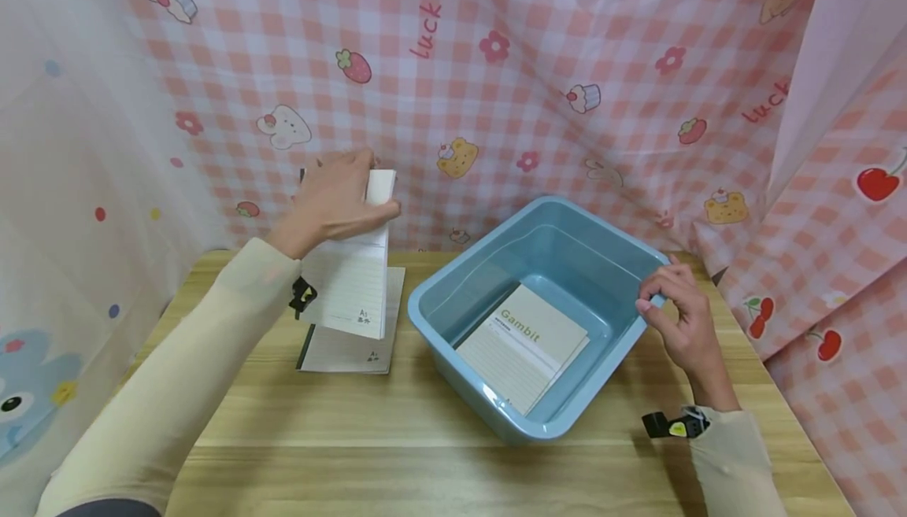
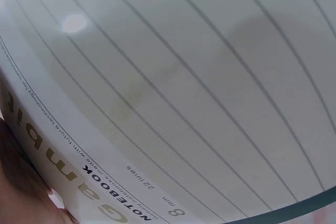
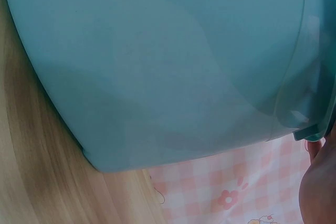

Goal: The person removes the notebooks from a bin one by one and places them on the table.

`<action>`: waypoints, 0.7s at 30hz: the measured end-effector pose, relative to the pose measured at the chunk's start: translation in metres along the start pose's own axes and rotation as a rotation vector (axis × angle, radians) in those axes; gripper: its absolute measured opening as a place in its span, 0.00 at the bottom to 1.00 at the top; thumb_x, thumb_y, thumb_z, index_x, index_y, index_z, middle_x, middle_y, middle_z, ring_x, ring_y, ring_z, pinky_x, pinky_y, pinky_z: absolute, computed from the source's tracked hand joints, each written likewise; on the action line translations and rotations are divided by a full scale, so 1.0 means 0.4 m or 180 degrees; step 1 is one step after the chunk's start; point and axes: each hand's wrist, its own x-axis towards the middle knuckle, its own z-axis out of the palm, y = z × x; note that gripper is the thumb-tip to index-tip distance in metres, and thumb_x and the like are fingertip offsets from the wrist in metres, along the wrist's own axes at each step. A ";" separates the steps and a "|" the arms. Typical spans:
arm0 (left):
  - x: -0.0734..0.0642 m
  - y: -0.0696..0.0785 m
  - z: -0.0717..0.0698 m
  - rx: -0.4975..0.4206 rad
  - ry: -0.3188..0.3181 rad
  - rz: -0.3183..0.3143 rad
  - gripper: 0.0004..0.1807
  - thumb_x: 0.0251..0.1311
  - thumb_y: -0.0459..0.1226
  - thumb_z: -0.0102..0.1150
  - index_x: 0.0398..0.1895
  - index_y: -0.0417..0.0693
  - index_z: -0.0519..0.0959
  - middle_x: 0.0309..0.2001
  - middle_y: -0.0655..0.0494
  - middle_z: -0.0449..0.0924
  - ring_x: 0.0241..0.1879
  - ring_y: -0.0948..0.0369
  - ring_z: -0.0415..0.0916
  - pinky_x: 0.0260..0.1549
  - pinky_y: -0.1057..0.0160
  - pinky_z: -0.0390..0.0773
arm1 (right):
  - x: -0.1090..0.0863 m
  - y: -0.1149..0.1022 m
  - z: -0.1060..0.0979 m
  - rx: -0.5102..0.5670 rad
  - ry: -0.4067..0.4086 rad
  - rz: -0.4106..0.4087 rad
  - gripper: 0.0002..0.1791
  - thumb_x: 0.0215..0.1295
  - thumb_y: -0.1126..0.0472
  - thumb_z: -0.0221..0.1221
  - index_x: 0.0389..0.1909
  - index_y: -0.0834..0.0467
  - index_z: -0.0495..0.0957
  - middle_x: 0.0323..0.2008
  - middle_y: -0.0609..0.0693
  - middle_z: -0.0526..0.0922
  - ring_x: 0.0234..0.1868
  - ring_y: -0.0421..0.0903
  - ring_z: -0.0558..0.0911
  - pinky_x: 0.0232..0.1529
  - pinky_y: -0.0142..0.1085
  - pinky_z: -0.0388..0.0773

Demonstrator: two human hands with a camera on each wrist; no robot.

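Observation:
My left hand (image 1: pixel 338 196) grips a notebook (image 1: pixel 347 285) by its upper part and holds it raised and tilted above the table. Below it, another notebook (image 1: pixel 347 349) lies flat on the wood. Close up in the left wrist view, the held notebook's lined cover (image 2: pixel 173 98) reads "Gambit NOTEBOOK". On the other side, my right hand (image 1: pixel 676 314) holds the right rim of a blue plastic basin (image 1: pixel 489 245), with the thumb over the edge. Inside the basin lie "Gambit" notebooks (image 1: pixel 524 344), one on another. The basin's outer wall (image 3: pixel 157 77) fills the right wrist view.
The wooden table (image 1: pixel 354 454) carries everything. Pink checked cloth (image 1: pixel 453 84) hangs right behind its back edge and along the right. A pale curtain (image 1: pixel 78 186) hangs at the left. Black wrist straps (image 1: pixel 676 424) are on both sleeves.

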 end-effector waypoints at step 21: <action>-0.101 -0.241 0.109 0.0399 -0.0263 -0.0337 0.43 0.59 0.67 0.54 0.55 0.36 0.67 0.48 0.35 0.76 0.52 0.38 0.73 0.55 0.26 0.60 | 0.000 0.000 -0.002 0.0029 -0.0025 -0.0031 0.08 0.54 0.75 0.58 0.23 0.59 0.77 0.27 0.48 0.78 0.45 0.42 0.72 0.62 0.37 0.57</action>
